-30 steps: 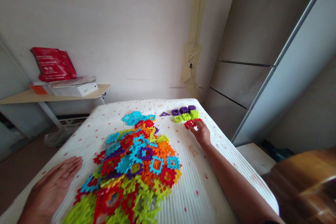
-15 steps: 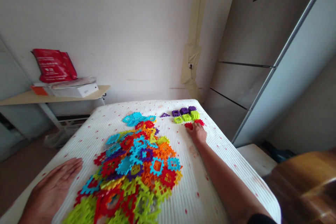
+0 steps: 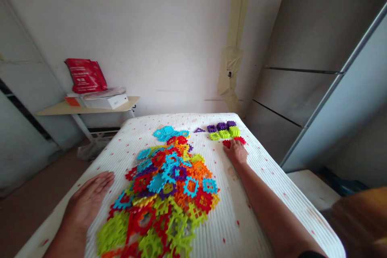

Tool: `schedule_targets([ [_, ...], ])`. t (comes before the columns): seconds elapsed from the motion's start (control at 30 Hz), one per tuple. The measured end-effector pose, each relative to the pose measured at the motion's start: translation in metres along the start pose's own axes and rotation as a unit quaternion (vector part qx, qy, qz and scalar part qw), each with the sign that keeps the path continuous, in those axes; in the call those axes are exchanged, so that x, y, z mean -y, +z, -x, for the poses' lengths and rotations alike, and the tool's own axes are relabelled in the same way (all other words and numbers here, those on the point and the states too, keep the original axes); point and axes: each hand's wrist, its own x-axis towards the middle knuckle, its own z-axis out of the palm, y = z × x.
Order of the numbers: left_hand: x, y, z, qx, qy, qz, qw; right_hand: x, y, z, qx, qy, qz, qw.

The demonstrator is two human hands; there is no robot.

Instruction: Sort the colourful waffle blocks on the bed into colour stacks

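A big heap of flat plastic interlocking tiles [image 3: 169, 181] in red, blue, green, orange and purple lies on a white mattress [image 3: 256, 193]. My left hand [image 3: 89, 197] rests flat and open on the mattress at the heap's left edge. My right hand [image 3: 236, 152] reaches to the far right corner, fingers down on red tiles [image 3: 233, 142]. Just beyond them sit small rows of green tiles [image 3: 225, 133] and purple tiles [image 3: 221, 125]. Whether the right fingers grip a tile is hidden.
A low wooden shelf [image 3: 87, 109] at the back left carries a red bag [image 3: 85, 75] and a white box [image 3: 105, 100]. Grey cabinet doors [image 3: 302, 88] stand to the right of the mattress. A blurred brown shape [image 3: 359, 221] sits at the lower right.
My right hand has set the red tiles down beside the green and purple rows and stays on them. The camera has shifted left, so everything sits further right in view. My left hand stays flat.
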Motion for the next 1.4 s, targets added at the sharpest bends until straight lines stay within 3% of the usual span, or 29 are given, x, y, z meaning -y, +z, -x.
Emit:
schedule_targets([
  [0.53, -0.007, 0.01, 0.012, -0.017, 0.012, 0.019, 1.0, -0.002, 0.0, 0.0, -0.008, -0.006, 0.017, 1.0],
  [0.63, -0.009, 0.013, 0.016, -0.02, 0.035, -0.024, 0.999, -0.002, -0.003, 0.006, -0.051, -0.031, 0.018, 0.998],
  [0.7, -0.013, 0.019, 0.019, -0.022, 0.075, -0.119, 0.99, -0.002, -0.005, 0.011, -0.086, -0.077, 0.013, 0.993],
  [0.77, -0.019, 0.03, 0.023, -0.003, 0.134, -0.258, 0.957, 0.001, -0.005, 0.017, -0.106, -0.152, -0.001, 0.983],
  [0.87, -0.028, 0.061, 0.029, 0.079, 0.227, -0.447, 0.862, 0.009, -0.004, 0.026, -0.083, -0.28, -0.025, 0.956],
  [0.97, -0.032, 0.098, 0.031, 0.167, 0.226, -0.611, 0.74, 0.018, -0.003, 0.031, -0.031, -0.338, -0.035, 0.94],
  [1.0, -0.032, 0.11, 0.031, 0.175, 0.216, -0.636, 0.72, 0.02, -0.003, 0.032, -0.017, -0.338, -0.037, 0.94],
  [1.17, -0.025, 0.145, 0.028, 0.177, 0.175, -0.689, 0.681, 0.023, -0.009, 0.033, 0.027, -0.307, -0.052, 0.95],
  [1.4, -0.025, 0.153, 0.025, 0.201, 0.124, -0.719, 0.654, 0.023, -0.007, 0.032, 0.022, -0.312, -0.039, 0.949],
])
